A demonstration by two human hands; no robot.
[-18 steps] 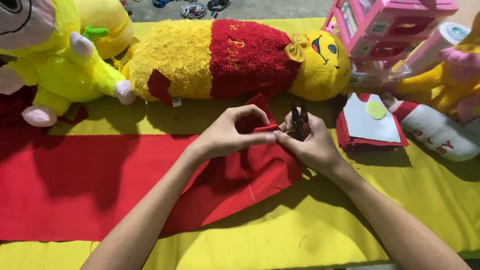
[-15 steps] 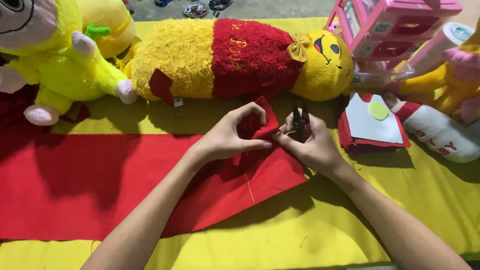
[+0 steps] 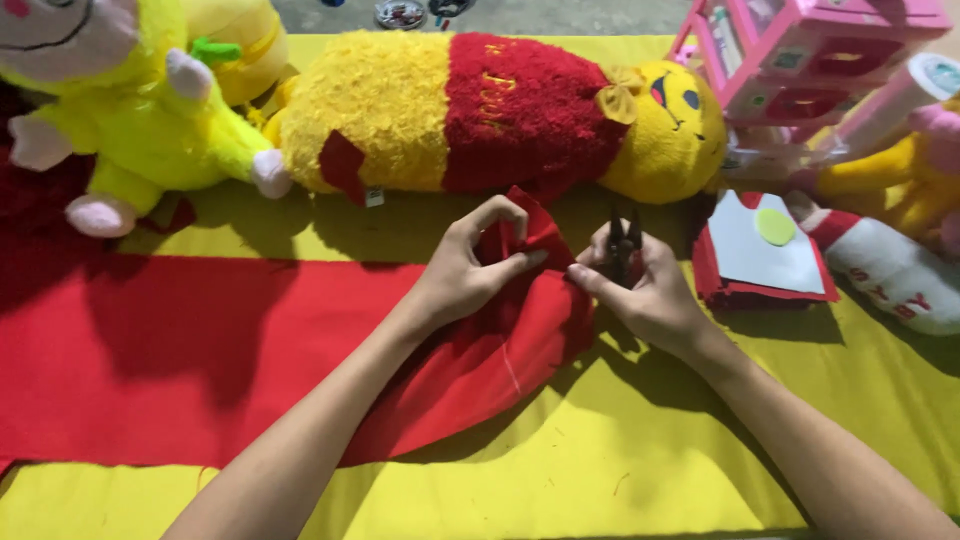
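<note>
A small white tag (image 3: 374,197) hangs at the lower edge of the long yellow-and-red plush (image 3: 500,115), just beside its dark red patch, at the far side of the bench. At the top right stands a pink box (image 3: 810,60) with open window-like compartments and small square stickers on its side; a white tube (image 3: 895,95) with a round teal-ringed end label leans against it. Below the box a white card (image 3: 765,255) bearing a round yellow-green sticker (image 3: 774,227) lies on a stack of red pieces, with a white plush limb (image 3: 890,272) printed in red lettering just beside it.
</note>
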